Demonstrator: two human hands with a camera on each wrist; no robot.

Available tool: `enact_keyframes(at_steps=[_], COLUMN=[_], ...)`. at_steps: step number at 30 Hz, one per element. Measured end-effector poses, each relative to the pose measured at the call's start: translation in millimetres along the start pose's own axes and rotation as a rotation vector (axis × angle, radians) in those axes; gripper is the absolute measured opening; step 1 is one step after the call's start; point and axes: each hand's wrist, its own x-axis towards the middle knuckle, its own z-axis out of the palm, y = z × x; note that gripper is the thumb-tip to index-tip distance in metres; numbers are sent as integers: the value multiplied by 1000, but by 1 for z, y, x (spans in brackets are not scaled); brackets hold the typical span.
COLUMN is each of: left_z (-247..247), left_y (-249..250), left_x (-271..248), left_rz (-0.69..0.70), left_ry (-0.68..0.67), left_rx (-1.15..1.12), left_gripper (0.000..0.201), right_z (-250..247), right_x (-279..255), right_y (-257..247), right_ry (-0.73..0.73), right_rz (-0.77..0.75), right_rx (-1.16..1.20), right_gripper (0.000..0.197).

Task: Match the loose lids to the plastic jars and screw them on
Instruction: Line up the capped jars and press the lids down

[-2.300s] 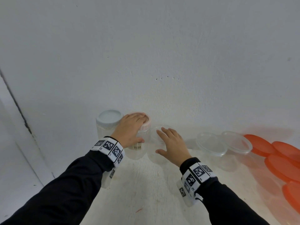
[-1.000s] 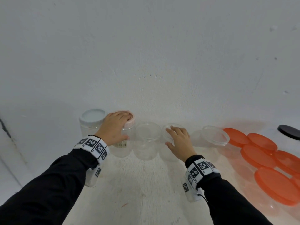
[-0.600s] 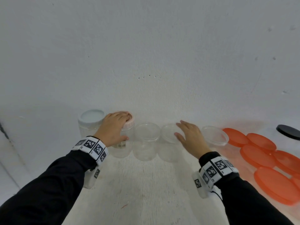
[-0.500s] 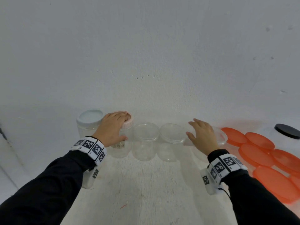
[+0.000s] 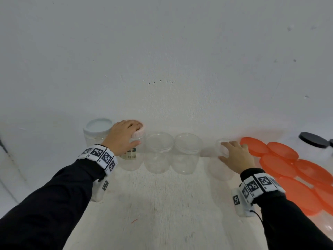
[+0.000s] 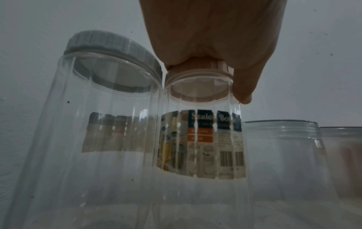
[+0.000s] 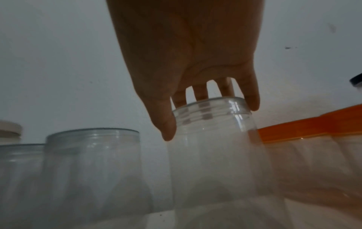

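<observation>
Both hands steady jars at mid-frame.
Left hand (image 5: 124, 136) grips the pink lid (image 6: 201, 68), likely bracing; right hand (image 5: 236, 156) clasps an open jar (image 7: 213, 124) by its rim, seemingly to reposition it.

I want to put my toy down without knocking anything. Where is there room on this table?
Best spot: the bare white tabletop in front of the row of jars, between the two sleeves. Crowded: along the wall, where the white-lidded jar, pink-lidded jar and two open jars stand side by side. The right side is packed with orange lids.
</observation>
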Motion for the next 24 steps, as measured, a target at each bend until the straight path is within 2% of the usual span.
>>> enact_keyframes(at_steps=[5,9,11,13,15,17,19,22,24], left_z=[-12,-19,-21,-23,-22,-17,-5,16,28], left_y=[4,9,13,23,43,73,105,152,182], left_x=[3,12,17,20,20,19,18,16,18], left_rz=[-42,-152,-180,-184,-133,-13,129,295,347], left_ry=[-79,-147,-103,24,172,244,209,107,30], left_rx=[-56,-171,-167,-168,-223,-259,-300,-362,-395], left_gripper=[64,58,59,56,44,37,36,49,59], right_z=[-3,-7,-12,-18,-23,-24,-21,-17,-15], right_x=[-44,-72,-79,-84,-87,-91,-95,-104,-110], right_y=[-10,-8,0,16,37,61,84,114,130], right_ry=[44,3,-27,17,96,120,110,86,64], right_rz=[-140,-257,-279,-257,-207,-148,-81,10,67], right_rx=[-32,-36,71,231,285,234,165,102,112], right_gripper=[60,65,65,61,56,56,61,70,76])
